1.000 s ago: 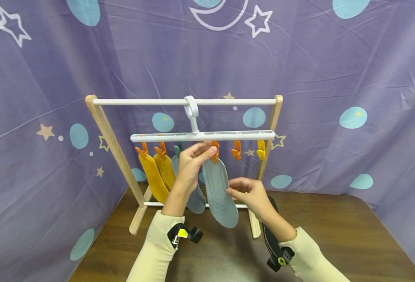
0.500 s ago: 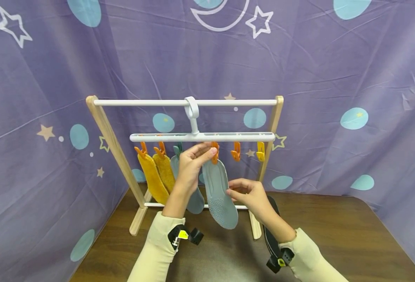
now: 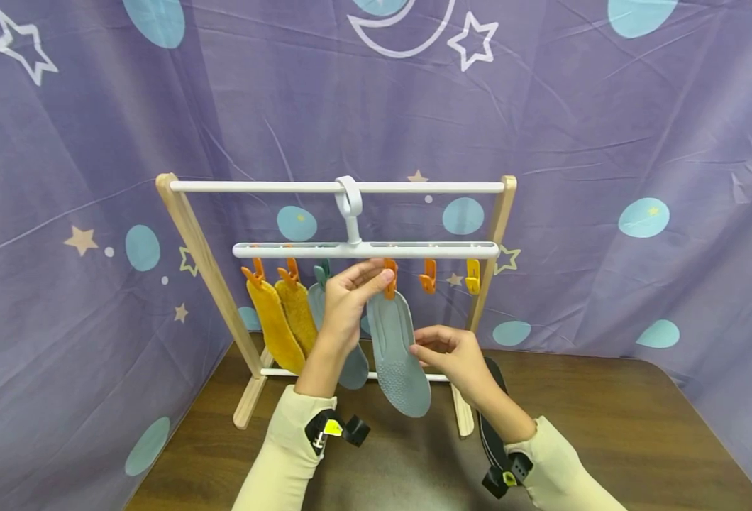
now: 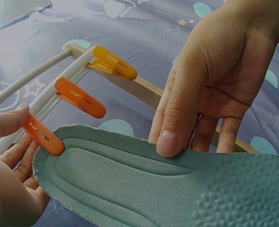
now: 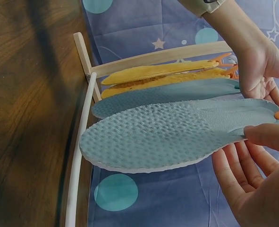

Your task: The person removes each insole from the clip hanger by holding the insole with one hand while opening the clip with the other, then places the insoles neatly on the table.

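Observation:
A grey-green insole [image 3: 401,365] hangs by its narrow heel end from an orange clip [image 3: 390,278] under the white hanger bar [image 3: 286,250]. My left hand [image 3: 345,298] pinches that clip between thumb and fingers, as the left wrist view also shows. Lower down, my right hand [image 3: 449,351] pinches the insole's right edge, thumb on the front face and fingers behind. A second grey-green insole [image 5: 130,100] hangs from a green clip [image 3: 322,272], partly behind my left forearm. Two yellow fuzzy insoles [image 3: 272,323] hang from orange clips farther left.
The hanger hooks over the top rail [image 3: 427,187] of a wooden-sided rack [image 3: 203,262]. To the right, an orange clip [image 3: 428,277] and a yellow clip [image 3: 473,277] hold nothing. A dark flat object [image 3: 492,433] lies on the brown table [image 3: 606,426], partly under my right forearm.
Both hands keep their grips on the clip and the insole. The picture shifts only slightly; nothing is let go or taken hold of.

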### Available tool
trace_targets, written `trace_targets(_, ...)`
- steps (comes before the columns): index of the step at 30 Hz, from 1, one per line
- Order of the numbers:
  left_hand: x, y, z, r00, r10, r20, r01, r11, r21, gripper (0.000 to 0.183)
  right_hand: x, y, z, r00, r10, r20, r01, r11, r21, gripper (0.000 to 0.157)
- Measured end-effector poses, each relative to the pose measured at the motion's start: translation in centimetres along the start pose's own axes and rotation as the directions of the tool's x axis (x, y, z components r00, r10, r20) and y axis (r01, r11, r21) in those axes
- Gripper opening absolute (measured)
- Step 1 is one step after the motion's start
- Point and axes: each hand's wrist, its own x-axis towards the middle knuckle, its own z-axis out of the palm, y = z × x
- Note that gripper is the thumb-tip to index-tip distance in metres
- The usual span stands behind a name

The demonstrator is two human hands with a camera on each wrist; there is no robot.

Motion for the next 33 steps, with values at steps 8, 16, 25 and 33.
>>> trace_targets(8,0.03,0.06,0.06,1.000,0.014,0.005,-0.014,1.000,0.000,0.024,-0.01,-0.07,0.09,1.000,0.009,-0.014,-0.009,1.000,0.010,0.027)
trace_targets(16,0.01,0.13,0.14,1.000,0.012,-0.013,-0.012,1.000,0.009,0.025,0.07,-0.21,0.21,1.000,0.015,-0.025,-0.015,1.000,0.013,0.026)
trace_targets(25,0.05,0.08,0.19,0.999,0.008,-0.035,-0.008,1.000,0.018,0.028,0.09,-0.34,0.29,0.999,0.035,-0.030,-0.035,0.999,0.017,0.026)
trace_targets(33,-0.09,0.03,0.17,0.999,0.004,-0.045,-0.003,1.000,0.031,0.028,0.01,-0.23,0.36,0.997,0.064,-0.033,-0.063,0.998,0.031,0.027)
